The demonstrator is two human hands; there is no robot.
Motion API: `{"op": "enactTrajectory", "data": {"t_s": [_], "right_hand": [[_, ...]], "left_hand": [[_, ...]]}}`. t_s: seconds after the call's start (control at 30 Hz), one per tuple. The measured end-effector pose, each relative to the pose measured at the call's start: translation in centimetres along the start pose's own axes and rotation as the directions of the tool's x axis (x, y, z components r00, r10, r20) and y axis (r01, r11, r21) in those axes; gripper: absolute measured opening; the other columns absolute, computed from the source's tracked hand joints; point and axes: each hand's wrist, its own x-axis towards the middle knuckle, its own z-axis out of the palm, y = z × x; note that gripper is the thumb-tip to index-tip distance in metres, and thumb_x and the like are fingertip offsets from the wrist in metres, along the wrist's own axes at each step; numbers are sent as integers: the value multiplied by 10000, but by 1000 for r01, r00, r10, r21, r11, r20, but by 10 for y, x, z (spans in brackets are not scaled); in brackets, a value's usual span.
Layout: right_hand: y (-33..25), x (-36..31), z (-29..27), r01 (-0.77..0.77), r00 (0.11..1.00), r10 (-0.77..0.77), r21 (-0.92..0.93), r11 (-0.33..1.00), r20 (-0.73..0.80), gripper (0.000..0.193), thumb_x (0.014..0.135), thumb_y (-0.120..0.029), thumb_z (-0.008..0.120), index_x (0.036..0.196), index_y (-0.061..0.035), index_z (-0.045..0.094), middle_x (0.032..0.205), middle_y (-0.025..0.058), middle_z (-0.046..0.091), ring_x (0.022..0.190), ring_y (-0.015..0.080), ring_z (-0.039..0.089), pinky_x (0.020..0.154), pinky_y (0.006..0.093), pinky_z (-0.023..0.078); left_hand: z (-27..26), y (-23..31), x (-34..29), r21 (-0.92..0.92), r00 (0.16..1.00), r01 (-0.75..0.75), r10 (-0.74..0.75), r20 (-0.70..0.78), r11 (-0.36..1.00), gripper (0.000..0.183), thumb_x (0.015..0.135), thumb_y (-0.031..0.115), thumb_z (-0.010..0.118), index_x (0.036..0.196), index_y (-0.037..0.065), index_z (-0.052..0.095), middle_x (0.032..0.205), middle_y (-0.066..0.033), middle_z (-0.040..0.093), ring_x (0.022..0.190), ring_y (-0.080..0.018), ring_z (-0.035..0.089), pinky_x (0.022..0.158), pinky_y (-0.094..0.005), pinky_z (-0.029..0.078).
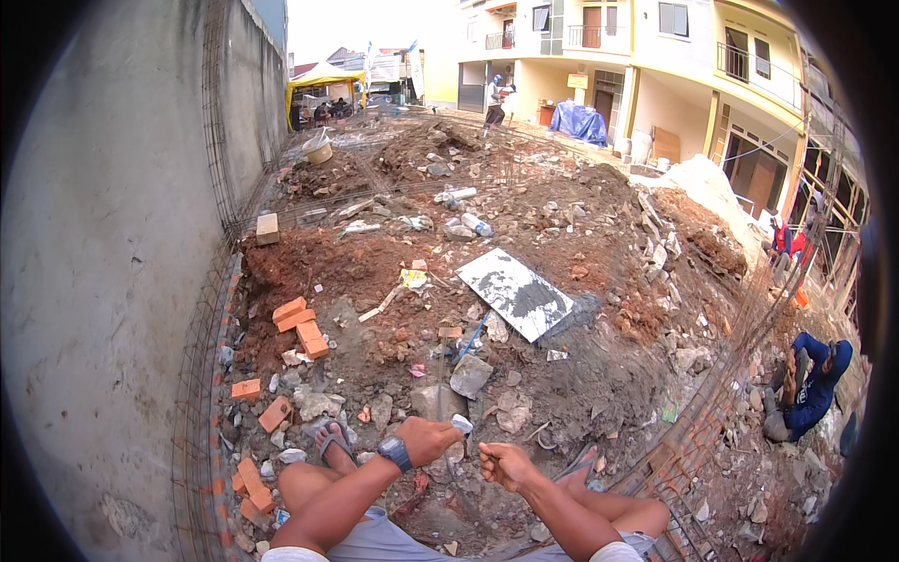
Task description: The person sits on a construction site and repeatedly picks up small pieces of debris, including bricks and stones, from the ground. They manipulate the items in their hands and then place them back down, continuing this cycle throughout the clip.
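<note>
My left hand (429, 439), with a dark watch (395, 453) on its wrist, is closed on a small whitish piece (462, 423) at its fingertips; its kind is too small to tell. Just to the right, my right hand (506, 465) is curled with thumb and fingers pressed together, and whatever it may hold is hidden. The two hands are close but apart, above the rubble between my bent knees. Ahead of them lie grey stone blocks (471, 377) and a thin blue strip (475, 334).
A white board smeared with wet mortar (515, 292) lies ahead. Orange bricks (300, 323) are scattered at left, beside a steel rebar cage (198, 375) and a concrete wall (112, 234). More rebar (698, 421) runs at right, where a person in dark blue (813, 389) crouches.
</note>
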Motion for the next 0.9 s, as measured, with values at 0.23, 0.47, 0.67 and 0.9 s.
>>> {"op": "enactTrajectory", "data": {"t_s": [0.23, 0.47, 0.67, 0.9], "right_hand": [[-15, -22, 20, 472, 388, -855, -871, -136, 344, 203, 1013, -264, 666, 987, -63, 672, 761, 104, 619, 694, 248, 648, 615, 377, 504], [0, -19, 4, 195, 964, -260, -521, 831, -55, 288, 1050, -323, 626, 901, -76, 622, 674, 13, 526, 634, 167, 592, 579, 339, 464], [-1, -10, -7, 118, 993, -119, -112, 987, -4, 272, 1047, -319, 650, 964, -59, 649, 688, 5, 536, 671, 163, 598, 604, 361, 483], [-1, -14, 5, 503, 521, -813, -863, 44, 262, 227, 1013, -268, 696, 958, -49, 679, 749, 73, 642, 688, 183, 653, 590, 372, 495]], "left_hand": [[-7, -3, -5, -74, 998, 61, -61, 0, 995, 118, 974, 265, 641, 1002, 186, 724, 862, -47, 716, 707, -305, 711, 578, -460, 556], [4, -4, -6, 23, 998, -14, 13, 53, 1000, 184, 974, 309, 679, 1103, 209, 762, 874, -15, 728, 677, -261, 707, 558, -395, 561], [-2, 0, -2, -13, 999, 15, -14, 35, 1000, 137, 975, 299, 668, 1043, 199, 732, 848, -30, 706, 693, -284, 708, 568, -427, 552], [-1, -3, -8, -83, 998, 60, -59, 6, 995, 132, 975, 290, 652, 1020, 190, 724, 851, -41, 701, 713, -313, 708, 585, -449, 555]]}}
